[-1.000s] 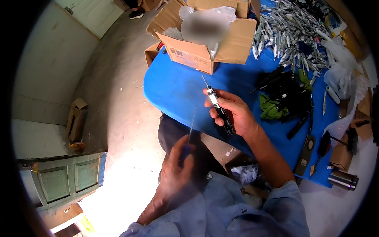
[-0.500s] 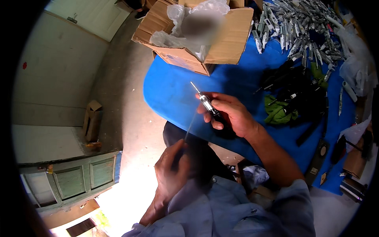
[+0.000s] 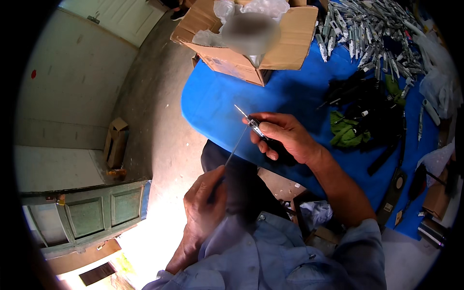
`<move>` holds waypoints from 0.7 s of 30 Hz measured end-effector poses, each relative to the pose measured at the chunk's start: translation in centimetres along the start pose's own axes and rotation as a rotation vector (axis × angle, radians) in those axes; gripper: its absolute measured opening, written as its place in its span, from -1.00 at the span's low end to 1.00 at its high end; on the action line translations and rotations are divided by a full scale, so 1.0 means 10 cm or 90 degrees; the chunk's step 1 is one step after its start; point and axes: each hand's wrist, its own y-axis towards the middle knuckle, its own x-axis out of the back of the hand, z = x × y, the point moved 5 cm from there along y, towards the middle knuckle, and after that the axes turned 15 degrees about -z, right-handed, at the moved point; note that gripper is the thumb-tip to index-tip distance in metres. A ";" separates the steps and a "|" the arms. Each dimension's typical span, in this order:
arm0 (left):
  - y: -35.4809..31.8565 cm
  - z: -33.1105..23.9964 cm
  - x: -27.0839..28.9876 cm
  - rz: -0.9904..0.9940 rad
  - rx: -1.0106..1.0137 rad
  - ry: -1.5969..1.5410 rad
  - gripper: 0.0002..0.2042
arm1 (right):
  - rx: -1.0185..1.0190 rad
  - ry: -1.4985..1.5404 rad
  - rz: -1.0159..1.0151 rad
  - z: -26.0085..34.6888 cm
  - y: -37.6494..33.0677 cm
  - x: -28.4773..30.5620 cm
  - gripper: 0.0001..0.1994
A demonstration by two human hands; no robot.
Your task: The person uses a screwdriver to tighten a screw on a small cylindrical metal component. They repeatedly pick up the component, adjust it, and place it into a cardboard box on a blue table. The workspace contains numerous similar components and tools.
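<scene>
My right hand (image 3: 285,135) is closed round a slim black-and-silver pen-shaped device (image 3: 255,126), held tilted over the near-left edge of the blue table. From the device's upper end a thin metal pin (image 3: 239,110) points up and left. Lower down on the left, my left hand (image 3: 205,195) is closed on a thin metal rod (image 3: 235,149), which looks like a screwdriver shaft; its grip end is hidden in my fingers. The rod's far tip reaches the device beside the right fingertips, and whether it touches cannot be made out.
An open cardboard box (image 3: 232,65) with plastic bags stands on the blue table (image 3: 208,106). Many grey and white slim device parts (image 3: 372,34) are heaped at the far right. Nearer lie black parts (image 3: 362,101) and a green cloth (image 3: 345,130). A small carton (image 3: 116,142) stands at left.
The rod in my left hand was blurred and lower; now its tip is up against or beside the device. The right hand's grip stays, with the device turned slightly.
</scene>
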 end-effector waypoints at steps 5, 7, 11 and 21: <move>0.01 -0.02 0.02 -0.019 -0.036 0.034 -0.55 | -0.003 -0.014 0.002 0.01 0.00 -0.02 -0.65; 0.01 -0.03 0.02 -0.025 -0.050 0.046 -0.55 | 0.003 -0.018 0.005 0.02 0.01 -0.01 -0.65; 0.02 -0.03 0.01 -0.033 -0.084 0.062 -0.56 | 0.002 -0.031 0.002 0.02 0.01 -0.02 -0.66; 0.05 -0.02 0.02 -0.039 -0.105 0.074 -0.57 | 0.004 -0.051 0.006 0.03 0.00 -0.03 -0.65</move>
